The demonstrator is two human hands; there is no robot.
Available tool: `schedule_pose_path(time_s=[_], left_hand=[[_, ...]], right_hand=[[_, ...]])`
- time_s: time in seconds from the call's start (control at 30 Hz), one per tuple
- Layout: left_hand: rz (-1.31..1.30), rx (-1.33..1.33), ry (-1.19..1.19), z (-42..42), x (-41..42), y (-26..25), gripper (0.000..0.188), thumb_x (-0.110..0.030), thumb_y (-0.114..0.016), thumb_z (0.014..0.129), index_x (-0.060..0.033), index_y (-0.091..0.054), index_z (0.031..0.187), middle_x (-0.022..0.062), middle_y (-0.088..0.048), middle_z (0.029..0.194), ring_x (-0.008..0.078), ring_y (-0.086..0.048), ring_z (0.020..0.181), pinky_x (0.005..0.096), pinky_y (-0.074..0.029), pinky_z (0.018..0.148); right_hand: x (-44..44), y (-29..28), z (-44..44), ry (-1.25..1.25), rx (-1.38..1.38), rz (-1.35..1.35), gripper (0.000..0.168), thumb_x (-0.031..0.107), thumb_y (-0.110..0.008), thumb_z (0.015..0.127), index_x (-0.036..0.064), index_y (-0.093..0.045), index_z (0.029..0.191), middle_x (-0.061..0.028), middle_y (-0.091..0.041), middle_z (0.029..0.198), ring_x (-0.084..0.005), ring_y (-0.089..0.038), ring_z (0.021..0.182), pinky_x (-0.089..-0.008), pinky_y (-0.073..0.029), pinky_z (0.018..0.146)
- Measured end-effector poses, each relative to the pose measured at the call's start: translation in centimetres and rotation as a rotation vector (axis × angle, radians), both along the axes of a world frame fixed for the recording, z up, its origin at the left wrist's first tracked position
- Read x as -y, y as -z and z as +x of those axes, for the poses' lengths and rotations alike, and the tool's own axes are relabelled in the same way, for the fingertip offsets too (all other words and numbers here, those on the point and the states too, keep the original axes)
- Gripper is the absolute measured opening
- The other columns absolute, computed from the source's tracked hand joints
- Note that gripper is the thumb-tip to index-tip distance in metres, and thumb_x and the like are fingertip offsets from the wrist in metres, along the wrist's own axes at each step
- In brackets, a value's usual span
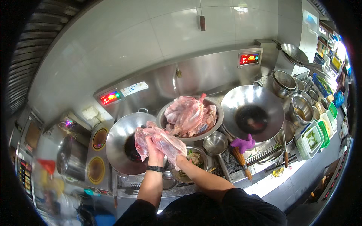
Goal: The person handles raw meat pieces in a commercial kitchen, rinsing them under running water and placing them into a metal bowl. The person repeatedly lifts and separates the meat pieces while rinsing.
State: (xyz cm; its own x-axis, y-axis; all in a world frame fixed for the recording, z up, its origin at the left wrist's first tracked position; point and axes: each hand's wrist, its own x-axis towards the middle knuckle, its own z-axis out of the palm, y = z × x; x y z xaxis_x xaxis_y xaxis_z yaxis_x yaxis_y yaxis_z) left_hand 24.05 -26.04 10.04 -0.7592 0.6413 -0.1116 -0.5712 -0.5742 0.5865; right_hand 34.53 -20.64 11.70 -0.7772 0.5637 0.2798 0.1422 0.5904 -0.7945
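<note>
Both my hands hold a large piece of raw meat (167, 141) over the space between the left wok (118, 141) and a wide metal basin. My left hand (154, 149), with a dark band on its wrist, grips the meat near its left end. At the other end is my right hand (180, 159), its fingers hidden by the meat. More raw meat (186, 113) is heaped in the basin (220, 113), with a bone end standing up. Below the basin, a bowl (206, 158) of food scraps is partly covered by my right forearm.
To the right stand a ladle (215, 143), a purple cloth (243, 143), a bamboo wok brush (240, 158) and another wok (230, 104). Metal pots (301, 108) and plastic tubs (312, 138) line the far right. Two round hobs (96, 169) and a tall stockpot (72, 158) are at left.
</note>
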Motion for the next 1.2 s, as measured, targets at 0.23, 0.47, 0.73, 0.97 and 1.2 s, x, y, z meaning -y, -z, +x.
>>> schedule_pose_path(time_s=[0.23, 0.47, 0.73, 0.97, 1.2], left_hand=[[-0.045, 0.1, -0.088, -0.3, -0.1, -0.1, 0.05, -0.045, -0.046, 0.09, -0.0061, -0.06, 0.119, 0.0135, -0.066, 0.11, 0.0321, -0.062, 0.103, 0.0447, -0.049, 0.096], [0.064, 0.095, -0.168, -2.8, 0.8, 1.1, 0.05, -0.044, -0.044, 0.092, -0.0059, -0.058, 0.122, 0.0152, -0.065, 0.108, 0.0361, -0.061, 0.103, 0.049, -0.05, 0.095], [0.156, -0.008, -0.129, -7.3, 3.7, 1.3, 0.046, -0.048, -0.043, 0.095, -0.0112, -0.059, 0.117, 0.0122, -0.066, 0.107, 0.0322, -0.064, 0.097, 0.0495, -0.052, 0.088], [0.186, 0.149, -0.079, -5.4, 3.7, -0.7, 0.047, -0.045, -0.046, 0.097, -0.0054, -0.057, 0.12, 0.0159, -0.065, 0.112, 0.0323, -0.065, 0.103, 0.0482, -0.05, 0.098], [0.222, 0.186, -0.088, -4.3, 2.0, -2.0, 0.05, -0.045, -0.052, 0.097, -0.0058, -0.05, 0.128, 0.0166, -0.061, 0.117, 0.0333, -0.061, 0.11, 0.0493, -0.049, 0.099]], right_hand=[[-1.5, -0.5, 1.4, -0.186, -0.238, -0.4, 0.037, 0.004, -0.057, 0.093, 0.0, -0.056, 0.129, -0.014, -0.063, 0.117, -0.016, -0.059, 0.099, -0.0285, -0.048, 0.087], [-1.0, -0.6, 4.5, -0.189, -0.378, -0.438, 0.018, 0.007, -0.059, 0.095, -0.003, -0.07, 0.105, -0.0081, -0.066, 0.083, -0.0107, -0.059, 0.064, -0.0264, -0.048, 0.058], [-2.8, 2.4, 12.0, -0.018, -0.399, 0.099, 0.02, 0.002, -0.062, 0.088, 0.003, -0.067, 0.107, -0.0175, -0.065, 0.099, -0.0343, -0.065, 0.087, -0.038, -0.054, 0.074], [-4.7, 6.1, 12.2, 0.219, -0.114, -0.104, 0.023, 0.01, -0.06, 0.089, 0.002, -0.066, 0.111, -0.0197, -0.067, 0.098, -0.037, -0.067, 0.079, -0.04, -0.055, 0.07], [-1.5, -9.6, 11.1, -0.06, -0.591, 0.127, 0.023, -0.003, -0.059, 0.089, -0.001, -0.064, 0.111, -0.0169, -0.066, 0.107, -0.025, -0.068, 0.086, -0.0307, -0.053, 0.072]])
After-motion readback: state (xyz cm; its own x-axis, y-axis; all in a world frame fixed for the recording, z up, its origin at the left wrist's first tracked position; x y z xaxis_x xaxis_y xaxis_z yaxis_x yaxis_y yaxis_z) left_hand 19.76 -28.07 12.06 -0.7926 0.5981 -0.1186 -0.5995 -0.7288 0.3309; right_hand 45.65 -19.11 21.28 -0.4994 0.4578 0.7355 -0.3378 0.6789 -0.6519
